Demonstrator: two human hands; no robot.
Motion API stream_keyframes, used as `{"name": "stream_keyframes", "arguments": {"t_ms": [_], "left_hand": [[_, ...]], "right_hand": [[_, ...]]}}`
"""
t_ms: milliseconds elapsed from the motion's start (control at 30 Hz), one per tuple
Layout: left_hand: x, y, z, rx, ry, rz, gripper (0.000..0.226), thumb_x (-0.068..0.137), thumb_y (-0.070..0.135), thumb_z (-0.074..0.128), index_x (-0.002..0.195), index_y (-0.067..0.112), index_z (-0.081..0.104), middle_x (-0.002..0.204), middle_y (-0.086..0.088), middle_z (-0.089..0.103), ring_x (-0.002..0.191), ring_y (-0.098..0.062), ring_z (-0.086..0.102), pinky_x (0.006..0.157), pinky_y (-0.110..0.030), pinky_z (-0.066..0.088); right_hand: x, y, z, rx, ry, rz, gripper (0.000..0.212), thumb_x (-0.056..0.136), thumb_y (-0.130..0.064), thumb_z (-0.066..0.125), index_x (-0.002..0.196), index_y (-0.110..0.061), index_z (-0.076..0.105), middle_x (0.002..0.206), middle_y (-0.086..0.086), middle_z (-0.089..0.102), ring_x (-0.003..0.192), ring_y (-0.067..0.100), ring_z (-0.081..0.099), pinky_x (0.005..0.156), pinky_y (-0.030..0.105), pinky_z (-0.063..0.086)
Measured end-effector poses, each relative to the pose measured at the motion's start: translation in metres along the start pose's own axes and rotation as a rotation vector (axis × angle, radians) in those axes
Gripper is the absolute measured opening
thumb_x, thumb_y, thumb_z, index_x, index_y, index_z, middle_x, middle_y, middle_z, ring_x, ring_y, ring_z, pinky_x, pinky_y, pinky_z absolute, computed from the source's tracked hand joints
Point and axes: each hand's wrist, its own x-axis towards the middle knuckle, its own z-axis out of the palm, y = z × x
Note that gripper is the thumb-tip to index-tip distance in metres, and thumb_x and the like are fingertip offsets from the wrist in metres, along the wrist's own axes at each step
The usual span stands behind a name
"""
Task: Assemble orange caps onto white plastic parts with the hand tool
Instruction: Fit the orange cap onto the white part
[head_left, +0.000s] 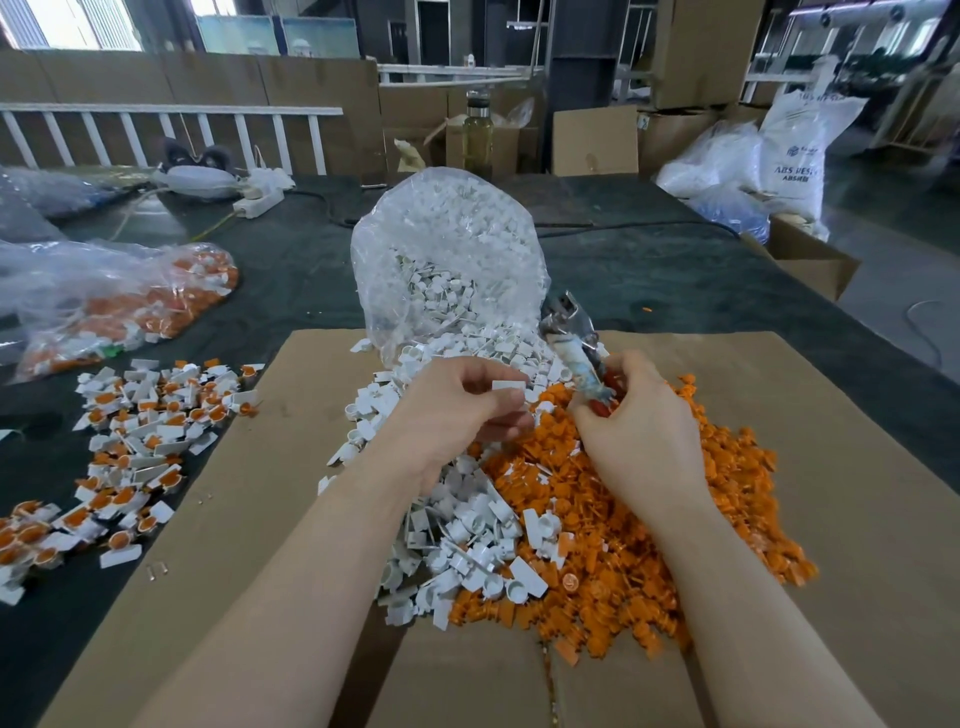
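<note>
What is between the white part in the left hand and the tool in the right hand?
Nothing visible. The left hand pinches a white part; the tool in the right hand is just beside it, with open space between.

We saw a big workshop w/ daylight coming thru windows (72, 23) at upper left. Cardboard boxes (698, 52) were stacked along the back, a white railing (171, 110) ran at left. The dark table cover (649, 270) carried a cardboard sheet (831, 467). White sacks (800, 150) sat at right on grey floor (893, 270).
</note>
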Motion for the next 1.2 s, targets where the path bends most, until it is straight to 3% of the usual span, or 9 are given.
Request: {"name": "stream_keyframes", "arguments": {"t_ms": [133,267,467,667,800,1000,1200], "left_hand": [[0.000,-0.003,0.006,0.137,0.069,0.070,0.011,0.083,0.009,0.076,0.080,0.019,0.073,0.070,0.002,0.073,0.064,-0.008,0.068,0.062,-0.021,0.057],[0.000,-0.006,0.011,0.173,0.137,0.100,0.009,0.083,0.018,0.078,0.077,0.024,0.074,0.070,0.007,0.071,0.054,0.002,0.058,0.051,-0.012,0.045],[-0.002,-0.005,0.019,0.066,0.117,0.057,0.008,0.083,0.012,0.077,0.078,0.014,0.071,0.072,-0.008,0.073,0.057,-0.012,0.064,0.056,-0.020,0.051],[-0.005,-0.004,0.028,-0.079,0.094,0.023,0.008,0.082,0.005,0.075,0.082,0.003,0.068,0.057,-0.002,0.066,0.060,-0.015,0.069,0.047,-0.015,0.047],[-0.005,-0.004,0.029,-0.092,0.106,0.011,0.014,0.082,0.009,0.076,0.088,-0.002,0.070,0.067,-0.008,0.071,0.062,-0.015,0.071,0.051,-0.017,0.050],[-0.005,-0.004,0.028,-0.118,0.098,-0.010,0.010,0.080,0.008,0.078,0.083,0.003,0.070,0.072,-0.009,0.073,0.064,-0.016,0.072,0.058,-0.021,0.055],[-0.005,-0.003,0.027,-0.134,0.138,-0.018,0.009,0.079,0.006,0.077,0.075,0.008,0.069,0.066,-0.008,0.070,0.063,-0.017,0.071,0.057,-0.022,0.055]], "right_hand": [[0.000,-0.002,0.000,0.080,-0.030,-0.062,0.020,0.090,-0.027,0.061,0.109,-0.025,0.064,0.079,-0.016,0.061,0.061,0.005,0.054,0.050,0.021,0.034],[0.000,-0.002,0.000,0.182,-0.036,-0.071,0.007,0.092,-0.025,0.061,0.099,-0.026,0.063,0.075,-0.014,0.061,0.064,0.007,0.057,0.053,0.025,0.041],[0.001,-0.001,0.003,0.322,-0.063,-0.064,0.008,0.093,-0.023,0.060,0.100,-0.026,0.063,0.080,-0.007,0.067,0.053,0.007,0.052,0.051,0.027,0.040],[-0.001,-0.004,0.003,0.357,-0.021,-0.069,0.010,0.094,-0.031,0.061,0.095,-0.021,0.063,0.075,-0.007,0.063,0.060,0.006,0.055,0.053,0.025,0.041],[-0.001,-0.008,0.003,0.323,-0.007,-0.077,0.015,0.092,-0.032,0.063,0.095,-0.018,0.064,0.087,-0.002,0.063,0.077,0.012,0.059,0.065,0.033,0.051],[0.000,-0.006,-0.001,0.314,-0.008,-0.045,0.020,0.090,-0.039,0.063,0.091,-0.019,0.066,0.075,-0.008,0.065,0.067,0.009,0.059,0.060,0.034,0.051],[-0.001,-0.004,0.001,0.246,0.020,-0.050,0.013,0.091,-0.036,0.063,0.082,-0.025,0.061,0.064,-0.011,0.058,0.056,0.007,0.053,0.051,0.023,0.035]]}}
